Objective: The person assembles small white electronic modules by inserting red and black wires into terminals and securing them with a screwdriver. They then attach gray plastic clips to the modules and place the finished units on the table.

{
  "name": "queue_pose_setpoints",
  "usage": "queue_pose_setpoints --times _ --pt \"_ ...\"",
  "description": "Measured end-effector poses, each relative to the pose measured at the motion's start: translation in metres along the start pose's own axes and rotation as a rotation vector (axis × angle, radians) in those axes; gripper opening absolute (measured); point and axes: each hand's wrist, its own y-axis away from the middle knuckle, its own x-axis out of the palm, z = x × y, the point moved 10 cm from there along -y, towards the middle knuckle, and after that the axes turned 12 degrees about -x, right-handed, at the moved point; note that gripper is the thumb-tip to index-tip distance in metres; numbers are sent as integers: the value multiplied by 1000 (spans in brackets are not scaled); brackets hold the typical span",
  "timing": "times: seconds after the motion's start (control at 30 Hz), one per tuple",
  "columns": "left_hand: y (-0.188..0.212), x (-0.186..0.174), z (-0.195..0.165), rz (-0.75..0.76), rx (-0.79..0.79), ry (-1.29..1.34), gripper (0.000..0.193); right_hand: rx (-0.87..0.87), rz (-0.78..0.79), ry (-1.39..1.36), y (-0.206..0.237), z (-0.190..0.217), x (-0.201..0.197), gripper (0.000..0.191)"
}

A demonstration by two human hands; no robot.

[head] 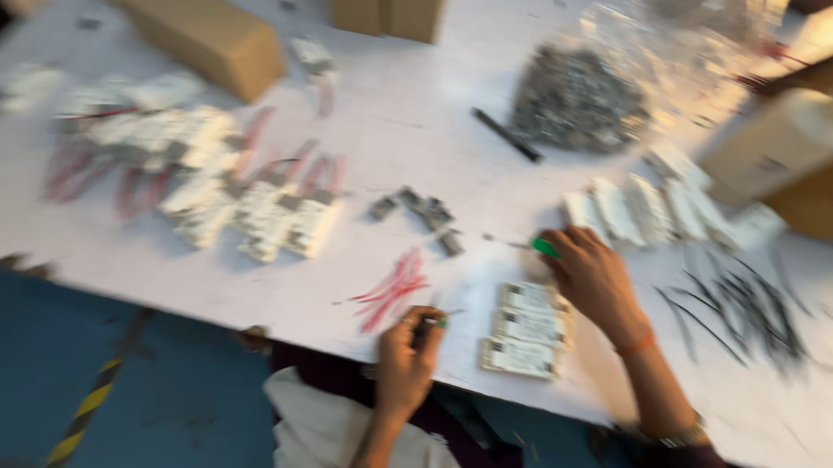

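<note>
The picture is blurred by motion. My left hand [406, 355] is at the table's near edge, fingers closed around a small dark part with a thin wire end. My right hand [591, 274] rests on the table, gripping a screwdriver with a green handle [544, 248] that points left. Between my hands lie three white rectangular parts [525, 329] stacked in a column. A loose bunch of red wires [391, 289] lies just left of my left hand. Several small grey metal pieces [427, 214] sit beyond it.
A white table [421, 131] carries heaps of white parts with red wires [204, 178] at left, a row of white parts [661, 207] and black wires [741, 309] at right, a bag of metal bits [577, 96], a black pen [505, 135], and cardboard boxes [201, 28].
</note>
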Motion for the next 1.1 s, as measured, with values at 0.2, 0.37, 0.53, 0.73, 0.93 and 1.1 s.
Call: queue_pose_setpoints --times 0.2,0.37,0.53,0.73,0.93,1.1 --pt "-2 -5 -9 39 34 20 15 22 68 35 -10 4 13 28" --pt "3 -12 -20 5 87 -52 19 78 59 37 -8 2 15 21" --pt "6 -16 -23 12 90 -88 20 213 32 66 0 -22 14 22" --pt "8 -17 -17 41 108 -15 16 243 -160 279 17 -51 -20 16" --pt "8 -14 -2 38 25 10 16 343 -197 362 38 -96 -53 21" --pt "8 -17 -5 -13 15 -90 17 443 -123 270 42 -111 -51 27"
